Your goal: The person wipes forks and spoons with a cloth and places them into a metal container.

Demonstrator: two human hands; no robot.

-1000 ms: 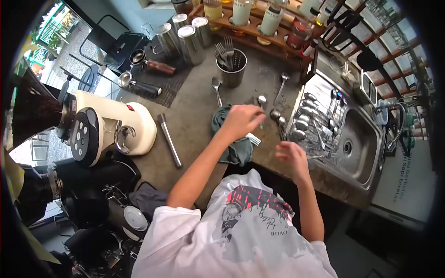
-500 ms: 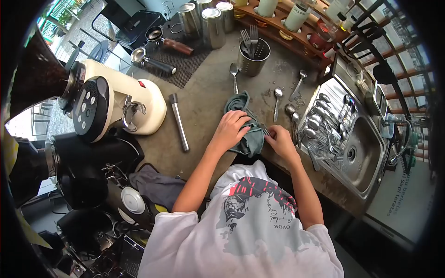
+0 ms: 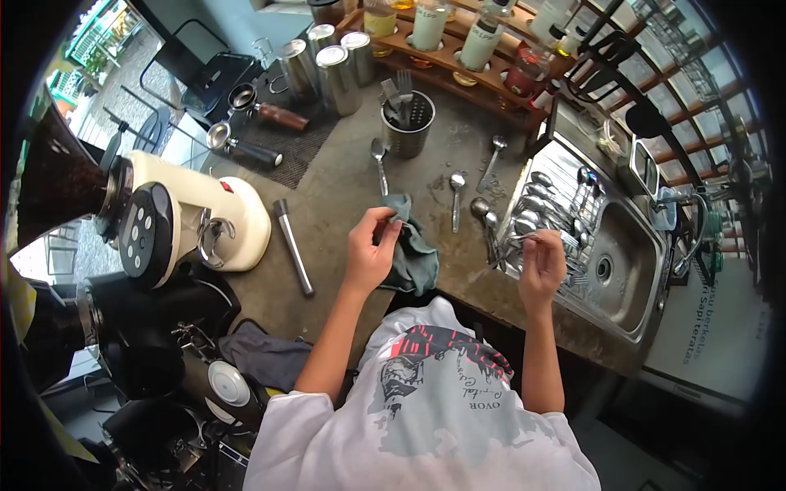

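Observation:
My left hand (image 3: 372, 250) pinches the upper edge of a dark green cloth (image 3: 413, 260) between thumb and fingers, and the cloth hangs down onto the counter edge. My right hand (image 3: 543, 270) is closed on a thin metal utensil (image 3: 501, 260), whose blurred end points down and left; its type is hard to tell. Beyond the cloth lies one spoon (image 3: 379, 164). Between the hands and further back are another spoon (image 3: 457, 196) and a small group of spoons (image 3: 483, 214). A perforated metal holder (image 3: 407, 135) has forks standing in it.
Many spoons and forks (image 3: 565, 209) cover the drainboard beside a steel sink (image 3: 626, 262). At the left are a cream grinder (image 3: 237, 221), a metal rod (image 3: 293, 250) and portafilters (image 3: 246, 147). A wooden bottle rack (image 3: 442, 61) and metal canisters (image 3: 336, 82) stand behind.
My right hand has moved right from the cloth with the utensil between its fingers. My left hand has shifted left, from resting on the cloth to pinching its upper edge.

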